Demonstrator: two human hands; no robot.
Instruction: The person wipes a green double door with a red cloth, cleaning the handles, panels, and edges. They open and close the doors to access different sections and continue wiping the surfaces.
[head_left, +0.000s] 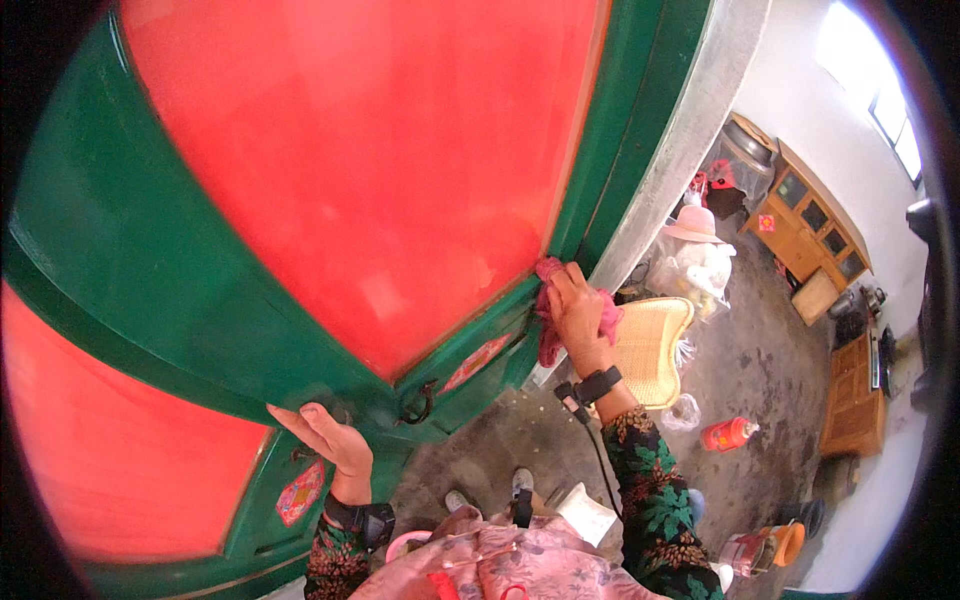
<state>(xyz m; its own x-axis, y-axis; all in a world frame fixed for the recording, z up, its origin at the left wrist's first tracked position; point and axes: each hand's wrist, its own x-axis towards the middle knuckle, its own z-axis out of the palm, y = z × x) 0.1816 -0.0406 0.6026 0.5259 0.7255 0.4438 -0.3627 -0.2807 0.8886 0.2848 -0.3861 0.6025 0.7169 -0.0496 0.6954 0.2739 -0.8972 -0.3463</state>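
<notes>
My right hand (579, 309) is closed around a crumpled pink-red cloth (549, 351). It presses the cloth to the green door frame (592, 172), by the lower right corner of a large red panel (375, 165). My left hand (337, 450) holds nothing; its fingers are extended at the green edge of the other door leaf, whose red panel (135, 450) shows at lower left. Between the hands a dark curved metal handle (418, 403) is fixed to the door. One printed red sticker (474, 364) sits beside that handle, another sticker (301, 493) below my left hand.
Close to my right forearm stands a woven yellow chair back (654, 349). A pink hat (694, 223) tops white plastic bags (694, 266). On the floor are a red thermos flask (727, 435) and an orange bucket (787, 543). Wooden cabinets (810, 217) line the right wall.
</notes>
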